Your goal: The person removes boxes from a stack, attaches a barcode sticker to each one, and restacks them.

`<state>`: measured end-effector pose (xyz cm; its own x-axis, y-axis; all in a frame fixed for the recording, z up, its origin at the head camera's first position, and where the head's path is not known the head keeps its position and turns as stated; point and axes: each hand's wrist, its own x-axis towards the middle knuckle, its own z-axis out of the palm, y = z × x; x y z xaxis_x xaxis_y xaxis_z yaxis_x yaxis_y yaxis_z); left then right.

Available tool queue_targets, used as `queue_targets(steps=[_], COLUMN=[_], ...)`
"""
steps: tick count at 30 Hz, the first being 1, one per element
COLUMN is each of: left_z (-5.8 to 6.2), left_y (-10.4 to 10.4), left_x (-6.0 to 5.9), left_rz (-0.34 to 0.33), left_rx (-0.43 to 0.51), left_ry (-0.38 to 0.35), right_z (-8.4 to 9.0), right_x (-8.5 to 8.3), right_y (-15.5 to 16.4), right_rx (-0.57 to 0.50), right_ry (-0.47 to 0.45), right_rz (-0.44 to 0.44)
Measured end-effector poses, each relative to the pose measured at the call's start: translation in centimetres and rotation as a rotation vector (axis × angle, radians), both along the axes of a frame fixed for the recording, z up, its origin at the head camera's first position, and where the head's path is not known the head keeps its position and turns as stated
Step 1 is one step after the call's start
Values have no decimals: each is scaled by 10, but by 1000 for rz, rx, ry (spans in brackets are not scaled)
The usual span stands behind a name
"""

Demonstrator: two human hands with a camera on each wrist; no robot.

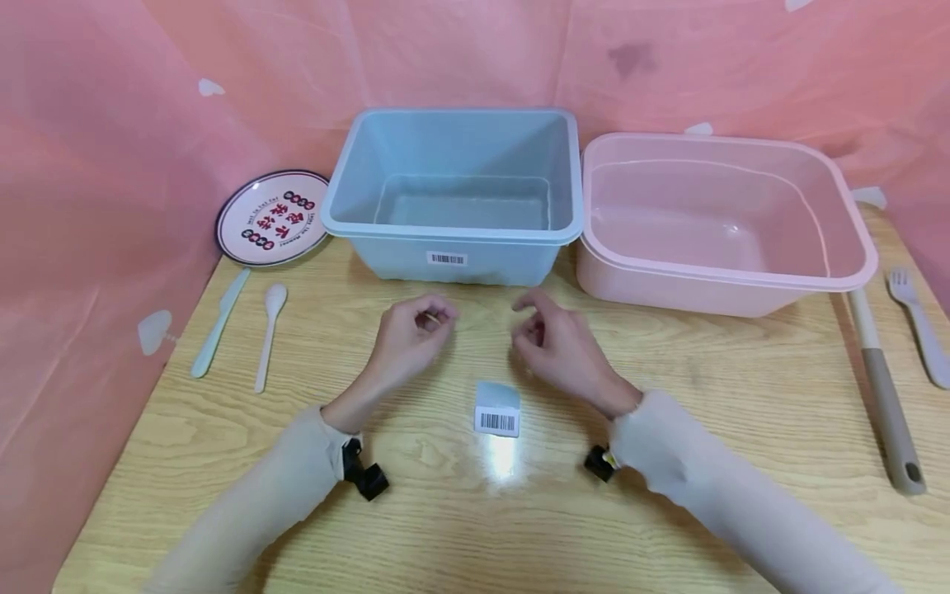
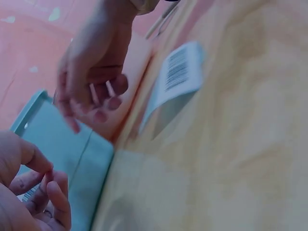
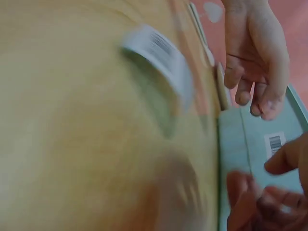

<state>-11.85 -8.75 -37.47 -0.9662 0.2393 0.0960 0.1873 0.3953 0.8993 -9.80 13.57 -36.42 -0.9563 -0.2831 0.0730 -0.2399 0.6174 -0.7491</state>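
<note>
Between and in front of the two hands, a curled barcode label lies on the table, one end lifted in both wrist views, as the label shows. My left hand hovers left of it, fingers loosely curled with thumb and index tips close together, and no object shows in it. On the other side, my right hand is held with its fingers loosely bent, thumb and index apart, also with nothing visible in it. Behind both hands stands a blue bin with another barcode label on its front wall.
A pink bin stands right of the blue one. At the left are a plate, a knife and a spoon. Toward the right edge lie a long-handled utensil, partly hidden by the pink bin, and a fork.
</note>
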Motion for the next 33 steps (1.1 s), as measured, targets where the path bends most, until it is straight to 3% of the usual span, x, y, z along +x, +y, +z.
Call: queue_targets(steps=[7,12,18,26,33], left_z=[-12,-17,-21,-24,-24], left_y=[-12,-5,5,9,9], left_x=[48,69,75,74,72], left_rz=[-134,-133,-115,-110,-111], left_rx=[-48,-68,-38,-25,73], left_ry=[-88,-104,-143,-187,-211], right_z=[-11,-18,-21,-23,-23], right_x=[46,65,73,75,78], right_y=[14,6,-8,-14,-11], right_rx=[77,-13,-36,4,-94], right_ry=[-66,-161,-205,-157,-165], right_rz=[-69,-98,-105,-81,-73])
